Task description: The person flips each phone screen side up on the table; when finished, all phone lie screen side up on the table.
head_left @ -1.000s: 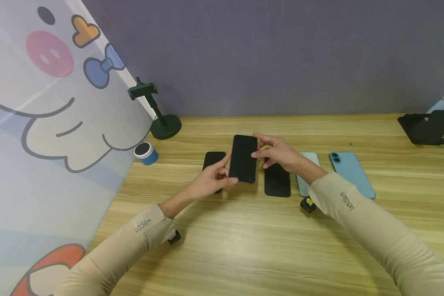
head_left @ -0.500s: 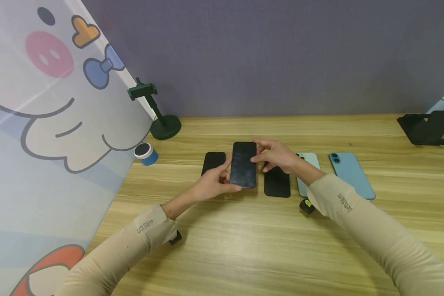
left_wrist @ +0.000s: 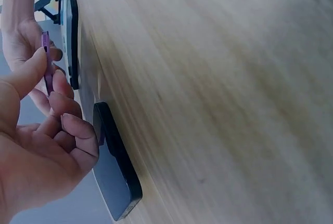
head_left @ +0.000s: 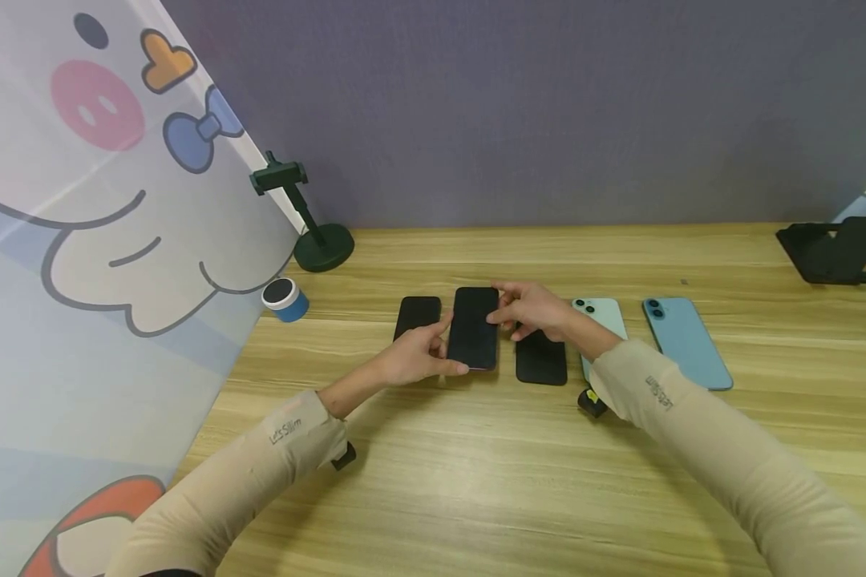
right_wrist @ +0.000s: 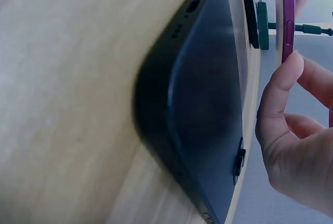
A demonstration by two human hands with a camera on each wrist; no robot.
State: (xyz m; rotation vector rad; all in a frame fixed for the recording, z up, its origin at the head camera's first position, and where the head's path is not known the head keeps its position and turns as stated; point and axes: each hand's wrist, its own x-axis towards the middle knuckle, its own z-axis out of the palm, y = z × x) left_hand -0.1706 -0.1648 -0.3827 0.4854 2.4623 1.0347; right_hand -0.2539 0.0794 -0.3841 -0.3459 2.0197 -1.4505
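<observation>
A smartphone [head_left: 473, 328] with a dark screen is held between both hands, screen up, between two black phones. Its purple edge [right_wrist: 287, 24] shows in the right wrist view. My left hand [head_left: 420, 354] grips its lower left side, thumb at the bottom edge. The upper right side is pinched by my right hand [head_left: 530, 311]. One black phone [head_left: 417, 314] lies left of it, partly behind the left hand; close under the fingers it shows as a dark slab [left_wrist: 117, 164] in the left wrist view. Another black phone [head_left: 541, 359] lies under the right hand.
Right of these lie a pale green phone [head_left: 600, 311], partly under the right forearm, and a blue phone [head_left: 689, 340], both back up. At the back left stand a dark green phone stand [head_left: 322, 248] and a blue jar [head_left: 285, 300]. A black stand [head_left: 837, 250] sits at the far right.
The purple-edged phone has come down toward the table and nearer to me, with both hands still on it. The other phones lie where they were.
</observation>
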